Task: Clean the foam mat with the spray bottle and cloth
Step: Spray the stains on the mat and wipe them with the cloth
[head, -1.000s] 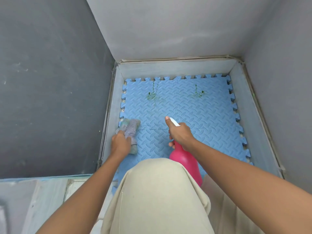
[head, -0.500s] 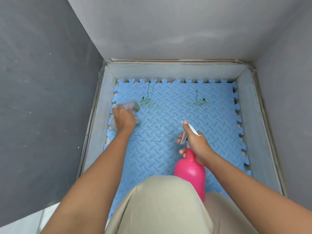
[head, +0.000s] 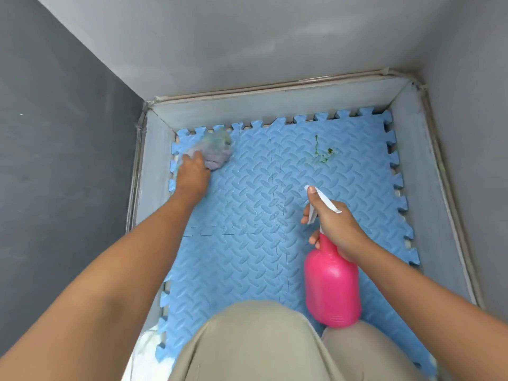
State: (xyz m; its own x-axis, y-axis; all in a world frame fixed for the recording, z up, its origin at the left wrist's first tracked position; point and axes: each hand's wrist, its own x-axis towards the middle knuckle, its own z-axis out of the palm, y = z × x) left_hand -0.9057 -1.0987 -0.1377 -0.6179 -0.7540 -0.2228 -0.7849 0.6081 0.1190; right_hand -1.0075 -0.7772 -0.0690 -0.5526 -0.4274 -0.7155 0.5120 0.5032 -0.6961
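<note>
A blue interlocking foam mat [head: 247, 204] with a ridged pattern covers the floor of a grey walled corner. My left hand [head: 192, 176] presses a crumpled grey-green cloth [head: 217, 149] onto the mat's far left corner. My right hand [head: 334, 224] grips the neck of a pink spray bottle [head: 331, 290] with a white trigger head, held above the mat's right half, nozzle pointing forward. A green stain [head: 323, 154] marks the mat at the far right. No stain shows around the cloth.
Low grey skirting [head: 275, 108] borders the mat at the back and both sides, with dark grey walls above. My knees in beige trousers [head: 255, 345] rest on the mat's near edge. A white patch of floor [head: 145, 350] shows at the lower left.
My left hand slid the cloth forward from the near left of the mat to the far left corner, over the left green stain, which is now covered or gone. The bottle stayed in my right hand.
</note>
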